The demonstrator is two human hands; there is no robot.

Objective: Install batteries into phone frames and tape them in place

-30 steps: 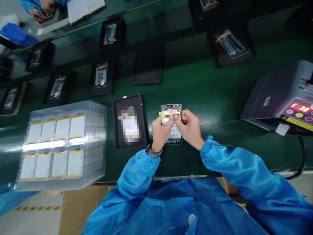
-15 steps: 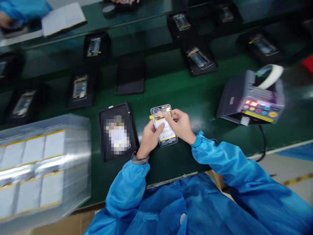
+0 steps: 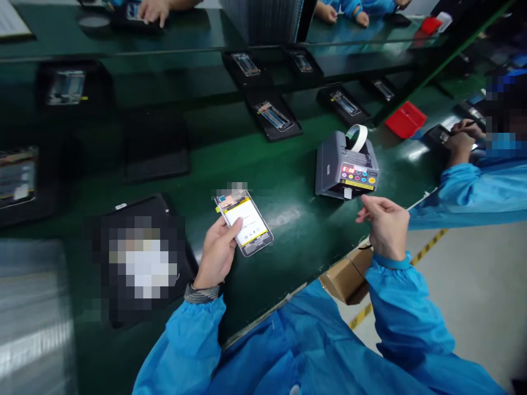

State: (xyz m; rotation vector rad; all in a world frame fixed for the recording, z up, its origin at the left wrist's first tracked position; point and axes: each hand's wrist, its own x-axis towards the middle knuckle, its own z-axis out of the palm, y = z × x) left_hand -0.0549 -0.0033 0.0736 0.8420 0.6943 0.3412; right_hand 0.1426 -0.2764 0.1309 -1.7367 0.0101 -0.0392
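Observation:
My left hand (image 3: 218, 249) grips an opened phone (image 3: 247, 225) at its left edge, thumb lying over the white battery inside. The phone is tilted above the green bench, its inner parts facing up. My right hand (image 3: 387, 225) is off the phone, just in front of a grey tape dispenser (image 3: 348, 164). Its fingers are bent with the tips a little apart, and I see nothing between them. A short white piece of tape (image 3: 348, 193) sticks out of the dispenser's front, close to my fingertips but apart from them.
A black tray (image 3: 119, 296) with a blurred-out item lies left of my left hand. Clear plastic packaging (image 3: 33, 318) fills the lower left. Several black trays with opened phones stand further back. A red bin (image 3: 405, 119) and a co-worker's hands (image 3: 461, 140) are at the right.
My right hand has let go of the phone and moved right to the tape dispenser. The left hand still holds the phone. My view has turned to the right.

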